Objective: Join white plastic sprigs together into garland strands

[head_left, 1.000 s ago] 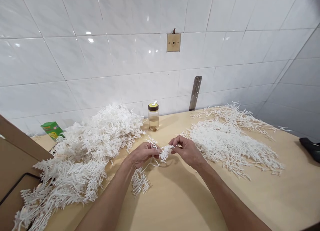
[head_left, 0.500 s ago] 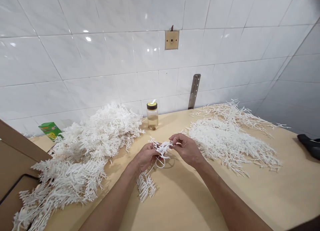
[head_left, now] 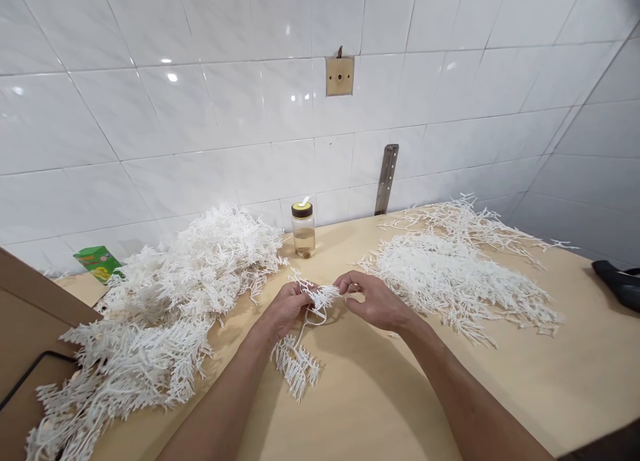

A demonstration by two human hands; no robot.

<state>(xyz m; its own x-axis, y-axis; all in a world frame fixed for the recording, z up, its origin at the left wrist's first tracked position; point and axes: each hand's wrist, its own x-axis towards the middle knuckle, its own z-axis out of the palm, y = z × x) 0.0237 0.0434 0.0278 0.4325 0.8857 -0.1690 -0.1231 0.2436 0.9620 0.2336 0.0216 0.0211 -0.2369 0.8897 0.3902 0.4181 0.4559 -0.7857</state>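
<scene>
My left hand [head_left: 289,309] is closed, thumb against fingers, on a white branched plastic sprig [head_left: 323,296]. The sprig has many thin tines, and one arm of it points up and left. Below the hand hangs a comb-like bunch of tines [head_left: 299,368], with a thin white stem looping down toward it. My right hand [head_left: 373,300] is at the sprig's right-hand end, thumb and forefinger apart; whether a fingertip touches the tines I cannot tell. A large heap of similar white sprigs [head_left: 200,274] lies to the left, and a flatter pile [head_left: 450,281] to the right.
A jar with a dark and yellow lid [head_left: 303,238] holds some liquid near the tiled wall. A metal bracket [head_left: 387,180] stands against the wall. A green box [head_left: 97,262] and a brown board [head_left: 35,314] are at left; a black object [head_left: 617,284] is at far right.
My right thumb and forefinger have parted at the sprig's end. The sprig has turned slightly in my left hand, its upper arm now reaching farther up and left. The view has shifted a little.
</scene>
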